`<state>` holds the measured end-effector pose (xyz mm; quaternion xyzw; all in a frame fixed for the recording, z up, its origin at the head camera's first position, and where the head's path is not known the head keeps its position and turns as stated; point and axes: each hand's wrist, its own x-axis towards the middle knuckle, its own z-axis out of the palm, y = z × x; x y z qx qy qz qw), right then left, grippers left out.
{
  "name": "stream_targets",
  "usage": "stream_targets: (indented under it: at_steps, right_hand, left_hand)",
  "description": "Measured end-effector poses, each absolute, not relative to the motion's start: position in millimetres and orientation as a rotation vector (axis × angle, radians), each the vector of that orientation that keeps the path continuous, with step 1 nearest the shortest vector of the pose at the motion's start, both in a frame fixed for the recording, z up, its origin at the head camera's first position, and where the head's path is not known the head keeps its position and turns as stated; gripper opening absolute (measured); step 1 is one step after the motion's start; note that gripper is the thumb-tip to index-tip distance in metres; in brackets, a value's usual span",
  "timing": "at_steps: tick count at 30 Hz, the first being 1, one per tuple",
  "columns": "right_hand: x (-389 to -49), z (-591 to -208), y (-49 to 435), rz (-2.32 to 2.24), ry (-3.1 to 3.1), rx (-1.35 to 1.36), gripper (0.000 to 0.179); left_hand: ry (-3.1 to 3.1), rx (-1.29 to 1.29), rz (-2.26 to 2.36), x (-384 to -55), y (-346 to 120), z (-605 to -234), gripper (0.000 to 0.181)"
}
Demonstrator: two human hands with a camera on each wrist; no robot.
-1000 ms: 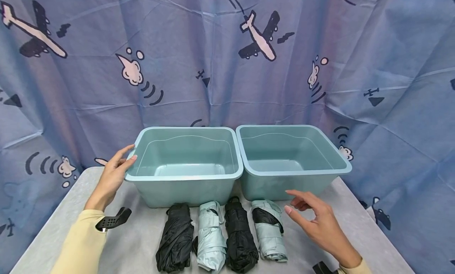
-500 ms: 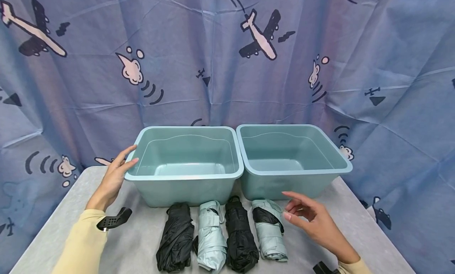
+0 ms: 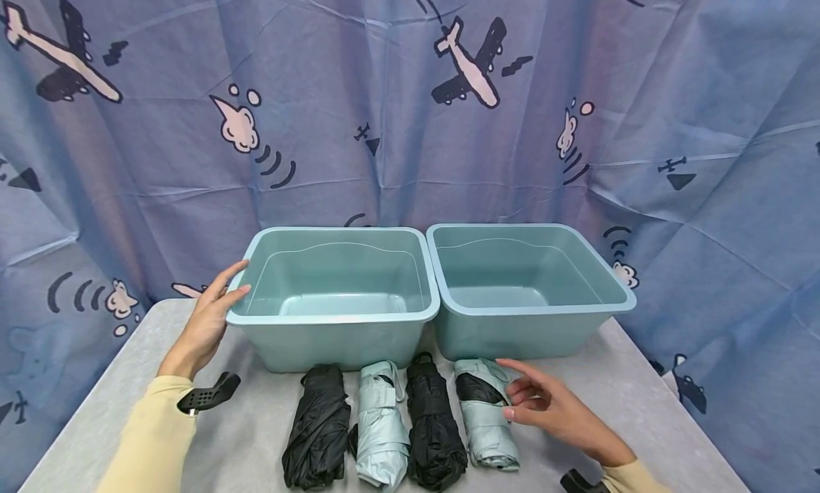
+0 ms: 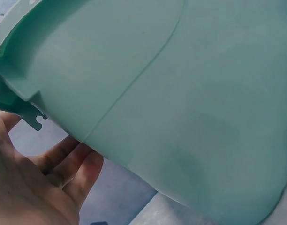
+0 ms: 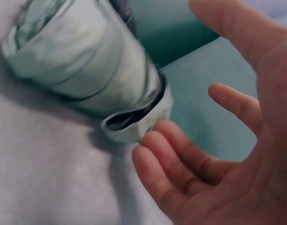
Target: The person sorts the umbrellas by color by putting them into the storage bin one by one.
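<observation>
My left hand (image 3: 201, 327) holds the left end of a pale green plastic bin (image 3: 333, 343) by its rim. In the left wrist view, fingers (image 4: 87, 173) press against the outer wall of that bin, under the lip. My right hand (image 3: 554, 407) is beside a folded mint-green umbrella (image 3: 490, 436) with a black band across it, the rightmost of the row. Its fingers are loosely bent and spread, with fingertips (image 5: 146, 161) right at the strap loop in the right wrist view. To the left lie a black folded umbrella (image 3: 435, 429), another mint one (image 3: 382, 436) and another black one (image 3: 317, 429).
A second pale green bin (image 3: 525, 336) stands against the right side of the first. Both bins show bare floors inside. They stand on a grey table (image 3: 256, 443), with a blue curtain (image 3: 397, 123) printed with aeroplanes hanging behind.
My right hand has moved left and slightly down, up to the rightmost mint umbrella. The left hand stays on the bin's rim; the bins and umbrellas have not moved.
</observation>
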<state>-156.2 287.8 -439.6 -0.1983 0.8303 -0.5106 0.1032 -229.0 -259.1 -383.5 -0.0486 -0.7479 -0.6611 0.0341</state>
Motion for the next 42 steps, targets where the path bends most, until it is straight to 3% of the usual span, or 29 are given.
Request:
stream_targets:
  at_steps: [8, 42]
  right_hand:
    - [-159, -454, 288, -1.387, 2.430, -0.595, 0.077]
    - [-158, -448, 242, -1.234, 2.546, -0.610, 0.086]
  left_hand:
    - [-2.275, -0.164, -2.105, -229, -257, -382, 0.065]
    - [-2.327, -0.181, -2.086, -227, -253, -381, 0.063]
